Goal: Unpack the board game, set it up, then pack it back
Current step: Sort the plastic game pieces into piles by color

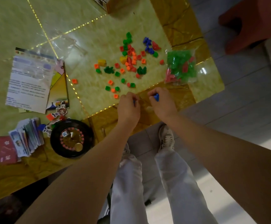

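Several small plastic game pieces [128, 62], green, orange, red, blue and yellow, lie scattered on the table [91, 38]. My right hand [161, 102] holds a blue piece [156, 96] in curled fingers near the table's front edge. My left hand [128, 107] is beside it, its fingers curled around something small with a bit of blue showing; a thin clear plastic bag seems to stretch between the hands. A clear bag of green and red pieces [181, 67] lies to the right. The folded board with a rule sheet [29, 81] on it lies to the left.
A black roulette wheel [71, 138] with a white die in it sits at the front left, beside a stack of paper money [27, 136] and red cards [7, 150]. An empty clear bag [62, 44] lies further back. A red stool [251, 21] stands beyond the table's right edge.
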The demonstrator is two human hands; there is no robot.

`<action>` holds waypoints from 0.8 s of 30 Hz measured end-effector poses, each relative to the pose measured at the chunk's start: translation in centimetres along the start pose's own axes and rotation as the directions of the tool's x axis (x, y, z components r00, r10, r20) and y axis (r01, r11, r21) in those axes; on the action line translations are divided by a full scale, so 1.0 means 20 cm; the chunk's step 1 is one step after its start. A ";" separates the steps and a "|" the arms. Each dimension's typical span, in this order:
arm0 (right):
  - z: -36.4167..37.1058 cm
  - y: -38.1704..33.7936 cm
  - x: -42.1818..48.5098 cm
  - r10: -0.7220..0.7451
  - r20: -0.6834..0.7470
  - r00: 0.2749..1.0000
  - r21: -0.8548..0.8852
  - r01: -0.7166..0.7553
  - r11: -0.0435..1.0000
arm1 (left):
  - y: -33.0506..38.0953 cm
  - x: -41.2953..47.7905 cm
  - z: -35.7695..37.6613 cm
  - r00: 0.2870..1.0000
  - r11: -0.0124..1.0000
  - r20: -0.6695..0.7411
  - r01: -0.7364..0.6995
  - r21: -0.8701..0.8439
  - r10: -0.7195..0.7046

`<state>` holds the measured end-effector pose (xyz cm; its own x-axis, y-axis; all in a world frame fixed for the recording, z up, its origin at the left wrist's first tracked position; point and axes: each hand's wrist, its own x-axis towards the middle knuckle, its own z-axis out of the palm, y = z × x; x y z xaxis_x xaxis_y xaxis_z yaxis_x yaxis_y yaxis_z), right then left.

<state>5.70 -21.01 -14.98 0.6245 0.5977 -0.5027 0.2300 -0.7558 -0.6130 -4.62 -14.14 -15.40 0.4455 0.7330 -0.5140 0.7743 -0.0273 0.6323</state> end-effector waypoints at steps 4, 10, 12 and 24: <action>0.01 0.07 0.06 -0.210 0.059 0.976 -0.142 0.216 0.966 | -0.01 0.03 0.15 0.961 0.949 -0.063 -0.253 0.187 0.268; 0.03 0.13 0.06 -0.401 0.015 0.916 -0.216 0.395 0.893 | -0.06 0.01 0.24 0.916 0.891 -0.167 -0.292 0.347 0.365; 0.03 0.15 0.06 -0.400 0.014 0.917 -0.227 0.392 0.891 | -0.06 0.00 0.24 0.909 0.887 -0.174 -0.303 0.349 0.379; -0.05 0.18 0.01 -0.416 0.090 0.905 -0.187 0.426 0.885 | -0.08 -0.05 0.17 0.918 0.845 -0.156 -0.256 0.469 0.364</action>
<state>7.35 -23.77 -16.67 0.4021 0.8796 -0.2543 0.6096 -0.4644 -0.6425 -4.79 -17.13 -17.73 0.6213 0.7688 -0.1513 0.7512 -0.5294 0.3943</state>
